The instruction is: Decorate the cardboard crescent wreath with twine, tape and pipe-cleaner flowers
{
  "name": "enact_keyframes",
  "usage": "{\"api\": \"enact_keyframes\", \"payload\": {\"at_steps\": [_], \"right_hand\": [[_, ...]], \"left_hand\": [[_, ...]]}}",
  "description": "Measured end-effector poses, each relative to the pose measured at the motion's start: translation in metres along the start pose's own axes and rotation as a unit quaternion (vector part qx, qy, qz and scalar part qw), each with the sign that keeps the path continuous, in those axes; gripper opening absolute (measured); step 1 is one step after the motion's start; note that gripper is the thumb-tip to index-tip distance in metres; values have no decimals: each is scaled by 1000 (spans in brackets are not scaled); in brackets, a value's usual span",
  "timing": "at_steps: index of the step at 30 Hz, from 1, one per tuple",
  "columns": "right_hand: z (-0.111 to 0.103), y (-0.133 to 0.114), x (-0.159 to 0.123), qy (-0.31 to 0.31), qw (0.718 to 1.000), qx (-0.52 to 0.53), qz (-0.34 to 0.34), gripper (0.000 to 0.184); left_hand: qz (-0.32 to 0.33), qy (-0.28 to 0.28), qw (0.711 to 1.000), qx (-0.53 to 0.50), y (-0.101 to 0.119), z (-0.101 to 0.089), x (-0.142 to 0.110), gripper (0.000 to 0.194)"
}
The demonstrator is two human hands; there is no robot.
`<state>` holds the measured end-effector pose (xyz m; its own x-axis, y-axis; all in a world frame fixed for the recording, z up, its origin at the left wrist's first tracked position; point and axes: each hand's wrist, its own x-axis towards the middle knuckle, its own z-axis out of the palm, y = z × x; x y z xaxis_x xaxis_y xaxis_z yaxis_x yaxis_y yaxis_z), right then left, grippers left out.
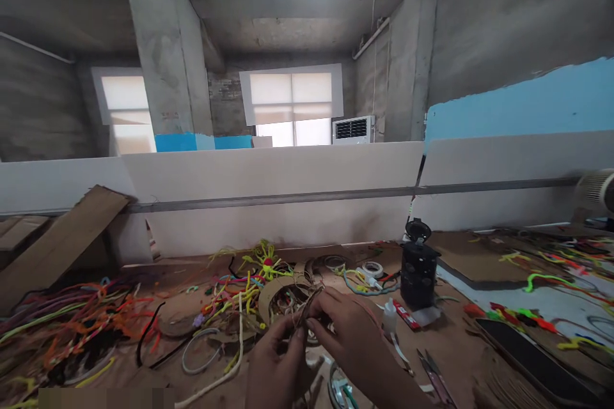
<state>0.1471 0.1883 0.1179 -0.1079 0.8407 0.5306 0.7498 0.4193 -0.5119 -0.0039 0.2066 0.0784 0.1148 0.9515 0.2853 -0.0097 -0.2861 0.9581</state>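
Observation:
Low in the middle of the view, my left hand (281, 354) and my right hand (341, 324) meet, both with fingers pinched. Between the fingertips is a thin brown strip (314, 294), curved at its upper end; its exact kind is too small to make out. Just behind the hands lies a brown cardboard ring (265, 299) with tangled strands in it. A small white bottle (389, 318) stands right of my right hand, beside a red packet (405, 315). Scissors (434, 376) lie farther right, near the front edge.
A black lidded container (418, 271) stands at the back right. Coloured fuzzy strands (91, 329) pile up on the left. White tape rolls (372, 269) lie behind the hands. A dark flat tray-like thing (532, 358) is at right. A white partition (288, 176) bounds the table.

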Motion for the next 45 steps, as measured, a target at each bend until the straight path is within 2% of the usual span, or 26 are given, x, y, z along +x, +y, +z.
{"api": "enact_keyframes", "payload": {"at_steps": [13,33,39,45], "right_hand": [[1,4,-1,-27,999,-19,1,15],[4,2,-2,-7,999,-43,-17,17],[7,1,-2,-7,999,-43,-10,18],[5,1,-2,-20,1000,-14,-12,19]], "left_hand": [[-10,-2,1000,-2,-12,2,-1,37],[-21,10,999,22,-5,2,-2,39],[-1,-12,1000,19,-5,-1,-2,31],[-15,-21,1000,14,-7,-2,-1,30]]}}
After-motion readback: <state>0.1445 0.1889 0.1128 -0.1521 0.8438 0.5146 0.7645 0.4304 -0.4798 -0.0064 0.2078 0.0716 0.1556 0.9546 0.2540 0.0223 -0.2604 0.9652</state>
